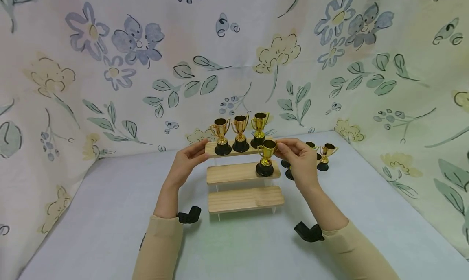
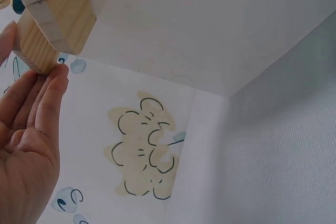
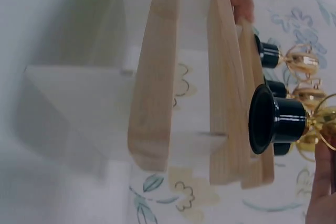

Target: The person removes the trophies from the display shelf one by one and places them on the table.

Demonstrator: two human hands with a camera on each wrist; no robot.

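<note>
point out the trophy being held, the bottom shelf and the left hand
Held trophy [image 1: 268, 152]: head view, on its gold cup.
Bottom shelf [image 1: 245, 197]: head view, on the plank's top face.
Left hand [image 1: 186, 164]: head view, on the back of it.

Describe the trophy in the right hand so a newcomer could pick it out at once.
On the pale table stands a rack with three wooden shelves. At the right end of its middle shelf is a gold trophy with a black base. Unlike the three cups on the top shelf, it is held by the right hand.
</note>
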